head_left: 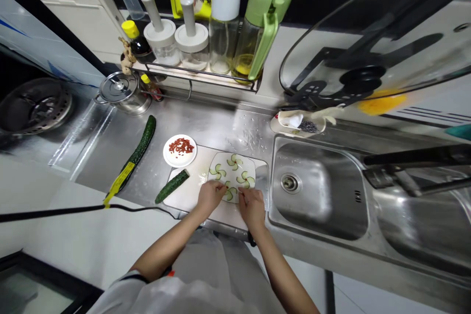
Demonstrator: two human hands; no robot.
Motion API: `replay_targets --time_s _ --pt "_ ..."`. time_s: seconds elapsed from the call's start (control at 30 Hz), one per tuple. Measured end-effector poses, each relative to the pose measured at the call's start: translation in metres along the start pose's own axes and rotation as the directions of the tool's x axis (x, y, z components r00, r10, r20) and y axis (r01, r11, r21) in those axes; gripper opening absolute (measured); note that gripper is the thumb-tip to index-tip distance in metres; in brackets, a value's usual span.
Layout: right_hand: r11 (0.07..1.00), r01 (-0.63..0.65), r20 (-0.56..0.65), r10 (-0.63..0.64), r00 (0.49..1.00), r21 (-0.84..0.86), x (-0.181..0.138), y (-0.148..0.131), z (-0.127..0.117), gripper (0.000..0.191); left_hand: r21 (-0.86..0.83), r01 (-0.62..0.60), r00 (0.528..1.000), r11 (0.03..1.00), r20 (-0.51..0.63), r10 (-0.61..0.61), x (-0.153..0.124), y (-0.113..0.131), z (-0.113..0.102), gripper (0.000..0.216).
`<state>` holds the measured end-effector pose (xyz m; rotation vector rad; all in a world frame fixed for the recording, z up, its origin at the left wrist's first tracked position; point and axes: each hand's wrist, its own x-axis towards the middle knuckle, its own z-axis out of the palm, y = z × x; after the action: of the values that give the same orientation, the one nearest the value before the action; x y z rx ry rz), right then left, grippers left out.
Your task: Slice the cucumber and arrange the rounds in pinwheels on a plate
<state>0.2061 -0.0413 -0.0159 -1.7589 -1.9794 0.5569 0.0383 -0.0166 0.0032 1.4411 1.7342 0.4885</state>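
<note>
A white square plate [232, 162] lies on the cutting board [195, 194], bearing several pinwheels of thin cucumber slices [218, 172]. My left hand [210, 198] is at the plate's near left edge, thumb and fingers pinched beside the nearest pinwheel [230, 193]. On that pinwheel's other side, my right hand [252, 207] has its fingers drawn together over the plate's near right edge. Whatever either hand pinches is too small to make out. Left of the plate, a cut piece of cucumber [172, 186] rests partly on the board.
A round white dish [180, 157] of small red pieces stands behind the cut cucumber. Farther left lies a whole cucumber [142, 144] with a yellow label. The sink [320, 196] borders the board's right side. Bottles and jars line a rack [206, 74] at the back; a lidded pot [125, 93] stands left.
</note>
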Motion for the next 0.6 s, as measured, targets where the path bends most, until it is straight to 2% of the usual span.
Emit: replay_targets --time_s 0.23,0.6 --pt "0.996 0.037 0.041 -0.041 0.998 0.083 -0.013 -0.002 0.017 0.028 0.104 0.011 0.998 0.994 0.058 -0.017 -0.001 0.003 0.007 0.02" --pt "0.999 0.027 0.044 -0.028 0.999 0.042 -0.015 -0.006 0.02 0.029 0.208 0.044 0.992 0.977 0.105 -0.067 0.0 0.006 0.011 0.019"
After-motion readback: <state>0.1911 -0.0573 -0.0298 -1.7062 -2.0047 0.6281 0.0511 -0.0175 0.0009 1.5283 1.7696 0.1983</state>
